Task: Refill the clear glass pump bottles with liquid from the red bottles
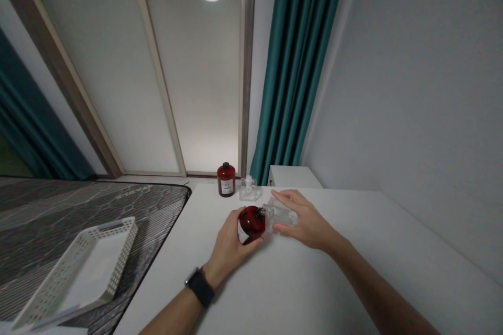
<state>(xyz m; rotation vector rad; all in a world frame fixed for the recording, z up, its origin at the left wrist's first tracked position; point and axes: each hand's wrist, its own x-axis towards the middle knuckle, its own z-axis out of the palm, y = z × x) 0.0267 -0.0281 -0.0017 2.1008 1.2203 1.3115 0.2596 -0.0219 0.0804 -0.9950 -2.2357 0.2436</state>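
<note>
My left hand (pixel 231 241), with a dark watch on its wrist, is wrapped round a dark red bottle (pixel 253 224) with a white label. The bottle is tilted over the white table, its neck pointing right. In my right hand (pixel 304 217) is a clear square bottle (pixel 281 215), gripped between thumb and fingers and lying on its side. The two necks meet or nearly meet; whether they touch I cannot tell. Behind them stand a second red bottle (pixel 226 180) with a black cap and a clear square bottle (pixel 249 189) with a pale top.
A white perforated basket (pixel 84 272) rests on a grey patterned surface (pixel 165 209) left of the white table (pixel 306 293). A white cabinet (pixel 296 175) stands behind the table. A teal curtain (pixel 298 63) and frosted sliding panels (pixel 200 89) are at the back; a wall is on the right.
</note>
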